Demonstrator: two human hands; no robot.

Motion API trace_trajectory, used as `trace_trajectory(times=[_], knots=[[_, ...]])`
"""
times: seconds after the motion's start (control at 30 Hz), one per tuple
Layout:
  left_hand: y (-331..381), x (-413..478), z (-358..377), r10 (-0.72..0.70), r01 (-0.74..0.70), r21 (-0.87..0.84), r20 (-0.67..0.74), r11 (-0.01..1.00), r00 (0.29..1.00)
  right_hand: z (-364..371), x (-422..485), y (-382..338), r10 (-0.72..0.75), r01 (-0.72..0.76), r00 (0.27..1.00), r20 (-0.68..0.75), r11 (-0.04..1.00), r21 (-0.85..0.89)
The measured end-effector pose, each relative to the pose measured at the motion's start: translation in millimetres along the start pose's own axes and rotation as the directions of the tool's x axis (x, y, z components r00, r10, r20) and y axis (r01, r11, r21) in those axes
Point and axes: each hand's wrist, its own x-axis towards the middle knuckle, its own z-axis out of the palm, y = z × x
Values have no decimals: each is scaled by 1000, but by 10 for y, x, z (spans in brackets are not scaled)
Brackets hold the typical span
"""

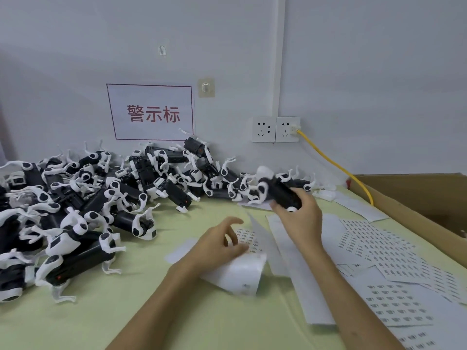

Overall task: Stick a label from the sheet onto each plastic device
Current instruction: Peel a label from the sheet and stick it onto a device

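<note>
The right hand point(300, 218) grasps one black-and-white plastic device point(280, 192), lifted above the green table point(151, 311) just right of centre, beyond the papers. The left hand point(219, 245) lies over the curled label sheet point(251, 239) near the middle, fingers loosely spread, thumb apart, gripping nothing. A large pile of devices point(101, 198) fills the far left; more label sheets point(379, 248) spread right, beside a cardboard box point(417, 195)

Left hand point(222, 239) and right hand point(300, 219) bare (forearms too)
</note>
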Motion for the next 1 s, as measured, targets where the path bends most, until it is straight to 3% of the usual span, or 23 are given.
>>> trace_trajectory(times=[0.1,0.2,0.3,0.37,0.4,0.43,0.5,0.57,0.6,0.7,0.87,1.0], knots=[[-2,-6,-11,-27,21,241,21,970,999,-28,32,-66,222,-225,974,42,944,243],[-23,1,-75,-120,203,278,-289,939,950,-50,42,-149,426,-502,864,266,708,496],[-73,-27,-221,-185,382,172,-655,908,733,-60,26,-183,490,-668,744,455,512,541],[-99,-60,-314,-151,427,156,-785,891,601,-50,7,-183,495,-694,719,488,481,536],[-92,-77,-346,-110,403,163,-812,901,573,-42,-2,-187,495,-695,718,489,483,532],[-74,-87,-367,-79,333,151,-806,931,587,-35,-10,-193,493,-693,720,488,492,526],[3,-83,-387,-136,95,-99,-655,991,743,-23,-30,-218,482,-687,727,490,508,519],[166,-85,-342,-199,34,-446,-328,894,924,-10,-55,-250,453,-678,735,505,519,520],[228,-77,-293,-178,56,-511,-193,858,965,-1,-70,-265,434,-673,738,516,530,516],[306,-44,-93,-110,72,-563,-33,824,993,43,-135,-317,392,-668,730,560,583,463],[349,-35,-72,-133,39,-720,-75,693,988,169,-277,-408,349,-684,658,667,648,336],[291,-58,-167,-153,50,-802,-52,596,987,180,-339,-409,248,-535,701,668,802,264]])
